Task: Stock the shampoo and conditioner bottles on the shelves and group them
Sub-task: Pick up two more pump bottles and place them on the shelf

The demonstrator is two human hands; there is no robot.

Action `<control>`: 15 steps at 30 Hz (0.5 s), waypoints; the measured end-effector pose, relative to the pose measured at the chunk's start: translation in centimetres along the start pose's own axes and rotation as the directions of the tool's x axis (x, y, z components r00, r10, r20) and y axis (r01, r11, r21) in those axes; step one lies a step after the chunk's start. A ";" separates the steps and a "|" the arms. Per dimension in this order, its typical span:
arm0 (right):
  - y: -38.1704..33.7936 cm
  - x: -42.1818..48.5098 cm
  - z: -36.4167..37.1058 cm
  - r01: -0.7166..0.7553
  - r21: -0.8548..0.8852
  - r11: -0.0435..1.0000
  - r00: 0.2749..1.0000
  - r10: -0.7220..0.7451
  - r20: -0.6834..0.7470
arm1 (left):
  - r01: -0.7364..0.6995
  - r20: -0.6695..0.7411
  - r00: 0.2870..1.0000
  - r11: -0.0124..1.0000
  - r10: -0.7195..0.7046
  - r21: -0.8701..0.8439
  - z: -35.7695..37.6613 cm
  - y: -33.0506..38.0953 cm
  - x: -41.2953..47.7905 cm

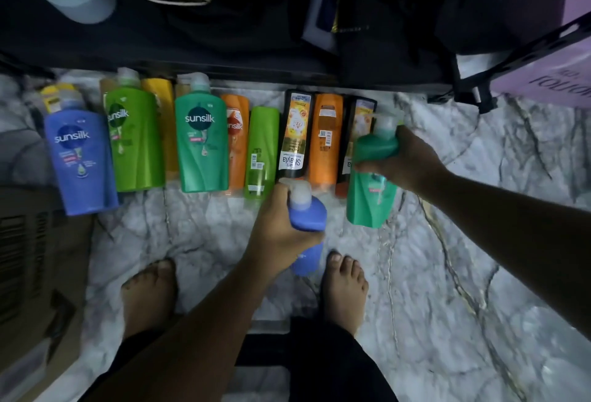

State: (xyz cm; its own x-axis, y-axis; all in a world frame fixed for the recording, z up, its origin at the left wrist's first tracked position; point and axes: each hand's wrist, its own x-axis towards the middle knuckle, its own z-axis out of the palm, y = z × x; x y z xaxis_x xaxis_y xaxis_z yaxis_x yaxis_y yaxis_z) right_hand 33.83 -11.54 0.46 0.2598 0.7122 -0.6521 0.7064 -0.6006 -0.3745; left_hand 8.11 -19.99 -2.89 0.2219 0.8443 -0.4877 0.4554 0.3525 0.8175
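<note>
This looks like a room in a home: bare feet (150,292) on a marble-patterned floor (447,241), shampoo bottles (201,136) lined along it, a cardboard box (38,273) alongside.

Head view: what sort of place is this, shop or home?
Likely a home: bare feet on a marble-patterned floor, shampoo bottles lined up on it, a cardboard box beside.

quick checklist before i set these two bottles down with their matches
1. Grip of left hand on held blue bottle: ok.
2. Grip of right hand on held teal bottle: ok.
3. Match in sight, row's blue bottle at far left: ok.
4. Match in sight, row's teal bottle: ok.
5. Gap beside row's teal bottle: not ok, neighbours crowd it.
6. Pump caps closed: cannot tell.
</note>
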 end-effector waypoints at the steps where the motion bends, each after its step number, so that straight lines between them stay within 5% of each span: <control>1: 0.2 -1.5 0.1 0.049 -0.022 0.999 0.999 -0.049 0.009 | -0.016 -0.027 1.000 1.000 0.016 0.012 -0.6 -0.1 -0.7; 4: 0.7 -5.8 1.7 0.202 -0.150 0.968 0.979 -0.204 0.000 | -0.026 -0.141 0.989 0.997 0.037 0.079 -2.3 -0.6 -2.6; 9: 0.7 -11.0 8.0 0.404 -0.055 0.913 0.912 -0.406 -0.050 | -0.083 -0.196 0.974 0.986 0.111 0.144 -5.2 -1.9 -4.7; 15: -0.4 -15.2 14.3 0.393 0.121 0.911 0.919 -0.385 -0.083 | -0.099 0.097 0.992 0.980 0.083 0.172 -7.6 -4.2 -6.3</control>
State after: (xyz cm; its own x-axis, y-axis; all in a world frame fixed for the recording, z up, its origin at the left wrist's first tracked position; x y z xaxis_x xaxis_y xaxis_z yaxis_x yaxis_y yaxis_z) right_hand 20.17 -27.30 1.08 0.0214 0.9162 -0.4001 0.6664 -0.3114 -0.6775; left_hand -1.74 -23.74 -0.91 0.3412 0.8278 -0.4454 0.5728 0.1926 0.7968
